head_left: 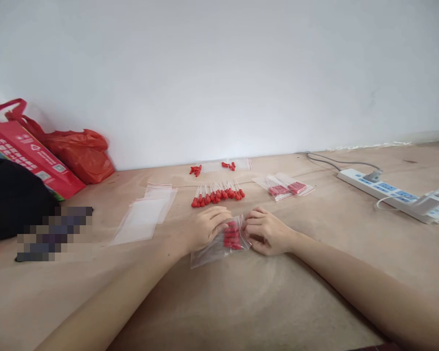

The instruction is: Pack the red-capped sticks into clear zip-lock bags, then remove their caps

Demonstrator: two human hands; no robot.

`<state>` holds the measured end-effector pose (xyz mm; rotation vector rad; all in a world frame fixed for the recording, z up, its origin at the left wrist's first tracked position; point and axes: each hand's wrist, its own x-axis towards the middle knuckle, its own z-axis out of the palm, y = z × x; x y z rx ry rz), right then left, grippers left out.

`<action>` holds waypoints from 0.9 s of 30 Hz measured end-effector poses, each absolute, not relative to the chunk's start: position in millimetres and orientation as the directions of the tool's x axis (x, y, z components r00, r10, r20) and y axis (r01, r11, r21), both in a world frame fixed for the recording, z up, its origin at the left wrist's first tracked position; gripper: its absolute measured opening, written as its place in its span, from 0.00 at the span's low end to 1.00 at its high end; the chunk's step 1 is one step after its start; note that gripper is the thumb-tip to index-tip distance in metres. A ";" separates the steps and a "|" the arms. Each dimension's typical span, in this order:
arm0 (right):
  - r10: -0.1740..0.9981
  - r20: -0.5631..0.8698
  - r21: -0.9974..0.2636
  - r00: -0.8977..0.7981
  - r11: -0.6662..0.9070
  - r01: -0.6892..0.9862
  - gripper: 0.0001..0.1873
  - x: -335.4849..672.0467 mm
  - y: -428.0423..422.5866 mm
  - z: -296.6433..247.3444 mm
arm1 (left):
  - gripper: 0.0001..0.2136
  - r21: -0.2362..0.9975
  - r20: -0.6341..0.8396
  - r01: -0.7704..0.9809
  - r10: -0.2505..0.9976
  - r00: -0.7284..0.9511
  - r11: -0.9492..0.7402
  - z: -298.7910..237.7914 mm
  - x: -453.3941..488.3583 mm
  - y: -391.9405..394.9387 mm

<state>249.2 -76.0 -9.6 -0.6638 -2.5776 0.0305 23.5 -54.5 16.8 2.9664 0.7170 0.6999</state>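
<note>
A clear zip bag [208,256] lies in front of me with several red-bulbed pieces [232,236] inside it, stacked near its right end. My left hand [211,225] rests over the bag's upper left part, its fingers bent and closed on the plastic. At the bag's right edge, my right hand [265,231] is curled, fingertips pinching the edge; its thumb is partly hidden. Just beyond the hands lies a row of thin clear droppers [219,194] with red bulbs pointing toward me.
Flat bags [141,219] overlap at left. Filled bags [287,187] lie at right. Loose red bulbs [195,170] sit near the wall by another bag [244,164]. A power strip [391,192] with plugs stands far right; red bags [84,151] and a black item [16,202] are far left.
</note>
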 end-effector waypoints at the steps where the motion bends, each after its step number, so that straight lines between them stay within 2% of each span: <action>1: 0.486 0.423 -0.204 -0.765 0.873 0.442 0.03 250.8 -76.2 -8.4 | 0.13 0.178 0.389 0.490 0.519 0.761 -0.853 13.7 20.3 -61.4; 4: 0.539 0.392 -0.383 -0.746 0.832 0.401 0.08 253.3 -76.2 -5.2 | 0.17 0.286 0.262 0.614 0.677 0.688 -0.735 4.2 10.6 -81.7; 7: 0.600 0.377 -0.482 -0.705 0.777 0.404 0.10 251.5 -75.2 -7.3 | 0.21 0.328 0.143 0.650 0.716 0.684 -0.686 -0.6 3.9 -92.6; 9: 0.650 0.374 -0.498 -0.662 0.742 0.448 0.12 248.4 -74.3 -12.3 | 0.22 0.349 0.105 0.653 0.720 0.686 -0.672 -0.4 1.9 -93.5; 15: 0.712 0.375 -0.523 -0.593 0.691 0.499 0.05 242.7 -72.7 -23.4 | 0.23 0.389 0.045 0.672 0.741 0.670 -0.630 2.7 1.1 -89.1; 19: 0.786 0.325 -0.577 -0.526 0.605 0.549 0.14 243.9 -73.1 -19.7 | 0.23 0.391 0.068 0.652 0.727 0.684 -0.650 1.4 1.2 -89.5; 22: 0.797 0.299 -0.593 -0.525 0.587 0.552 0.19 244.9 -73.1 -17.9 | 0.23 0.394 0.083 0.648 0.728 0.681 -0.652 -0.1 0.5 -89.3; 27: 0.757 0.321 -0.599 -0.569 0.627 0.498 0.20 245.3 -73.1 -18.5 | 0.22 0.407 0.112 0.641 0.732 0.672 -0.651 -2.3 -2.6 -85.0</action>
